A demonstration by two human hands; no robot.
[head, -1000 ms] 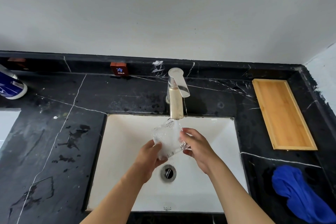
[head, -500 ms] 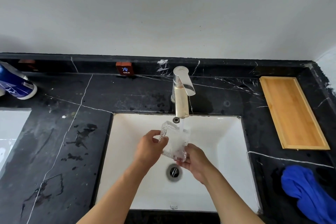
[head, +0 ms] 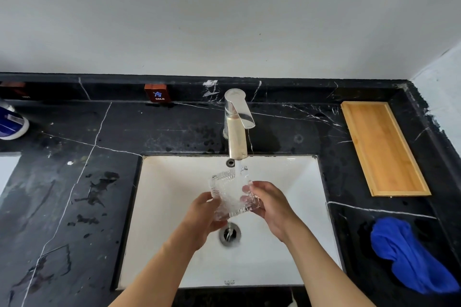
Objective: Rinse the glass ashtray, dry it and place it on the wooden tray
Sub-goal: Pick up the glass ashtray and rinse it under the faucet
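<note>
The clear, ribbed glass ashtray (head: pixel 230 193) is held tilted over the white sink (head: pixel 294 207), under water running from the steel faucet (head: pixel 236 123). My left hand (head: pixel 203 219) grips its lower left edge. My right hand (head: pixel 270 203) holds its right side, fingers on the rim. The wooden tray (head: pixel 383 148) lies bare on the black counter at the right. A crumpled blue cloth (head: pixel 406 255) lies on the counter near the front right.
The drain (head: pixel 230 234) sits just below the hands. A red tag marked COLD (head: pixel 157 93) is on the back ledge. A blue and white container (head: pixel 11 123) stands at the far left. Wet patches mark the marble counter (head: pixel 74 202) on the left.
The ashtray has been turned in my hands under the stream, from nearly on edge to a flatter tilt. My right hand moved from beneath it to its right side.
</note>
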